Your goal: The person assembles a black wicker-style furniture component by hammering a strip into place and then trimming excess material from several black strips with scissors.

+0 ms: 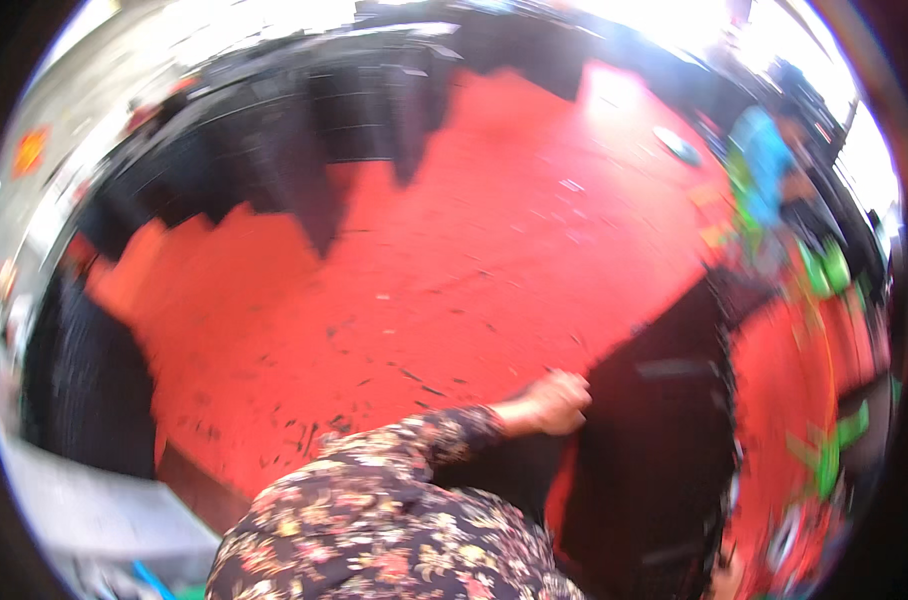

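One hand (552,402) shows, low and a little right of centre, at the end of a dark flower-patterned sleeve (394,490) that rises from the lower edge; the blur and the angle leave it unclear whether it is the left or the right, and the other hand is out of the frame. Its fingers are curled together and pressed down on the near edge of a large red sheet (454,250), right where that edge meets a dark panel (654,440) in the lower right; whether they pinch the edge or only press on it I cannot tell. The red sheet fills the middle of the picture and is flecked with small dark scraps and a few pale specks. No container can be made out clearly. Along the top and upper left, dark sheets (304,140) overlap the red one with pointed, jagged edges. A pale grey surface (84,510) sits at the lower left. At the far upper right a person in a blue top (764,150) stands blurred, with green pieces (824,270) and more red material below, down the right edge. A small pale oval object (677,145) lies on the red near the upper right. Bright light washes out the top edge.
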A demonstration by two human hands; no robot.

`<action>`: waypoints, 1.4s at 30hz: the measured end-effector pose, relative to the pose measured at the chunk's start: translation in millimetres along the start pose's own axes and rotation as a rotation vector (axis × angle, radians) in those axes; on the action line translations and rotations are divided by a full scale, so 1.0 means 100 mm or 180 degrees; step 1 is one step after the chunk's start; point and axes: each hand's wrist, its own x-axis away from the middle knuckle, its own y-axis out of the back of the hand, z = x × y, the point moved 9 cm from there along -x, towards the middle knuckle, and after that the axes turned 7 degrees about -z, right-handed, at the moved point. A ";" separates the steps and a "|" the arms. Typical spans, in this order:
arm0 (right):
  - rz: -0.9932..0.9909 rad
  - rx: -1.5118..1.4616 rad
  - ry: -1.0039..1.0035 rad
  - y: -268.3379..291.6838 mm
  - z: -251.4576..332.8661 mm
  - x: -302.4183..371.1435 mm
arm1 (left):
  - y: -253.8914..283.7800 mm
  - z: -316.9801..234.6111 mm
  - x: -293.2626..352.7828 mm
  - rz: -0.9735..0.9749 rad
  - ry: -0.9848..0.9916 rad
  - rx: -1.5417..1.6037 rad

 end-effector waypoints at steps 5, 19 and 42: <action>-0.0691 0.0474 -0.0182 0.27 0.33 0.38 | 0.07 0.09 0.09 -0.0385 0.0009 -0.0001; -0.1276 0.0753 -0.0021 0.27 0.77 0.64 | -0.21 -0.25 -0.01 -0.0042 -0.0478 -0.0257; -0.0772 0.0561 0.0559 0.27 0.85 0.65 | -0.87 -0.92 -0.52 0.0285 -0.1261 -0.0109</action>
